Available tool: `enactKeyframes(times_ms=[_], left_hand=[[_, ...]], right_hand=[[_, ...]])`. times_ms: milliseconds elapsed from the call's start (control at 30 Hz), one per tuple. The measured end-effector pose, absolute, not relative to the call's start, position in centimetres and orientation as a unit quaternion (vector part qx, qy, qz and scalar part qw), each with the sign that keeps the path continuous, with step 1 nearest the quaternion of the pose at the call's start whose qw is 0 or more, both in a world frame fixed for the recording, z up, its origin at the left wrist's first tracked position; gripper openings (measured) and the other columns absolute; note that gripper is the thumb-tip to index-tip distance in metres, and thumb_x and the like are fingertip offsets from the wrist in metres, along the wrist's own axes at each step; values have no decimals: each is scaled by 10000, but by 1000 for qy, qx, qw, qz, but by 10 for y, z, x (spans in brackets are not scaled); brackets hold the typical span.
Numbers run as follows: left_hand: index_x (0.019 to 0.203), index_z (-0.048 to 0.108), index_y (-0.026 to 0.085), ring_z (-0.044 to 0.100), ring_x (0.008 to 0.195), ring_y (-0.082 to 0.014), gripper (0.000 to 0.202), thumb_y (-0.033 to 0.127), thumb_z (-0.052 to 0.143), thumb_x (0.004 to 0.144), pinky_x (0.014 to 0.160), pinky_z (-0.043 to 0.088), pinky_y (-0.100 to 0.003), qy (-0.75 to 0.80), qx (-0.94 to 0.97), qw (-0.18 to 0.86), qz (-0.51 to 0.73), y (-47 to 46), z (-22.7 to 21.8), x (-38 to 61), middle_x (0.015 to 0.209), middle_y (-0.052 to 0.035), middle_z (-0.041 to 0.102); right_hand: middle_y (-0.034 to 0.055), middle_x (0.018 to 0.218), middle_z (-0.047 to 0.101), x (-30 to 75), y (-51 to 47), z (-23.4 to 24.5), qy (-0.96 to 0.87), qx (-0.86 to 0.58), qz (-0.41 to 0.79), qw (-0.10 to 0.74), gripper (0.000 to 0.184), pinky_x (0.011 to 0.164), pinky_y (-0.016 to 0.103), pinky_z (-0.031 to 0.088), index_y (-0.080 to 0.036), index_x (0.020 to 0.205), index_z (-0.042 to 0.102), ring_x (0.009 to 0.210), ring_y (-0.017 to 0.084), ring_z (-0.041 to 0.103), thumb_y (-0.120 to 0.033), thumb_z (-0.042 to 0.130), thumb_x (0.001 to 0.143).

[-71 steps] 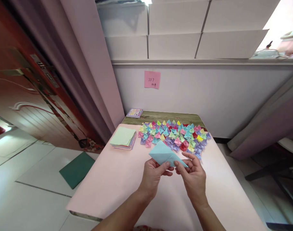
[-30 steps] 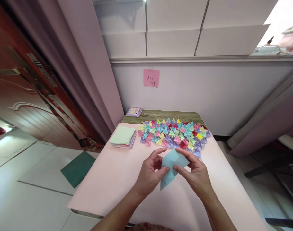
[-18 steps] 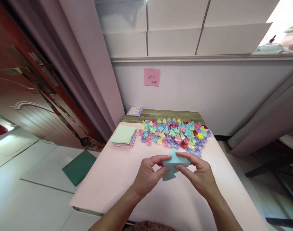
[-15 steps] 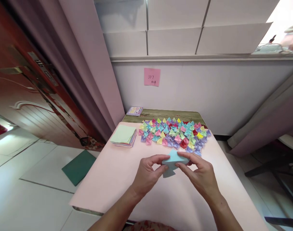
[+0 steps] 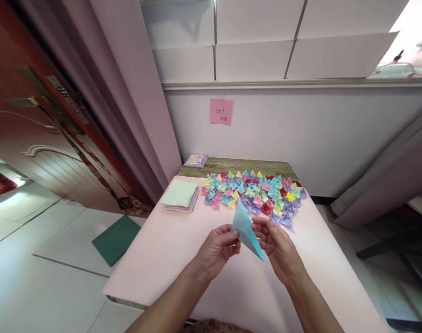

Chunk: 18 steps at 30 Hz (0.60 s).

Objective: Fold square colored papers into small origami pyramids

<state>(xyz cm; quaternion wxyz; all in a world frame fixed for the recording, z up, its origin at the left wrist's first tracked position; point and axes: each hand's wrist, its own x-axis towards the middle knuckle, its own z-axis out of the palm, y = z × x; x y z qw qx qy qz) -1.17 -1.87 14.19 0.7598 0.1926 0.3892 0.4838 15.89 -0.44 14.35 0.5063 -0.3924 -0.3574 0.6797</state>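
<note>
A light blue folded paper (image 5: pixel 245 229), pointed at both ends, stands tilted above the pink tabletop (image 5: pixel 169 249). My left hand (image 5: pixel 216 249) pinches its left edge with thumb and fingers. On the right side, my right hand (image 5: pixel 278 245) grips the same paper with curled fingers. Behind the hands lies a spread of several small folded paper pieces (image 5: pixel 254 194) in many colours.
A stack of coloured paper squares (image 5: pixel 180 196) lies at the table's left. A small paper pack (image 5: pixel 195 160) rests on the wooden strip by the wall. A pink note (image 5: pixel 221 111) is stuck on the wall. A green mat (image 5: pixel 116 239) lies on the floor at left.
The blue paper was flat and wide, then squeezed into a compact shape between both hands. Now it is turned upright and narrow, with one tip pointing up and the other down to the right.
</note>
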Motion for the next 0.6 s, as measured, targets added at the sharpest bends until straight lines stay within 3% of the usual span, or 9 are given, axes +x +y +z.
enactKeyframes(times_ms=[233, 600], left_hand=[[853, 692, 122, 545, 601, -91, 287, 277, 819, 647, 594, 396, -222, 329, 192, 809, 447, -18, 141, -10, 780, -59, 662], [834, 688, 121, 586, 678, -130, 249, 281, 791, 673, 660, 421, -241, 290, 203, 831, 429, -19, 142, -8, 766, -61, 647]], right_hand=[[40, 763, 685, 155, -9, 155, -394, -368, 697, 472, 370, 670, 324, 513, -206, 924, 665, 666, 188, 635, -508, 738, 724], [33, 850, 684, 153, -13, 156, -397, -340, 718, 460, 332, 666, 277, 495, -211, 906, 679, 717, 168, 617, -414, 806, 676]])
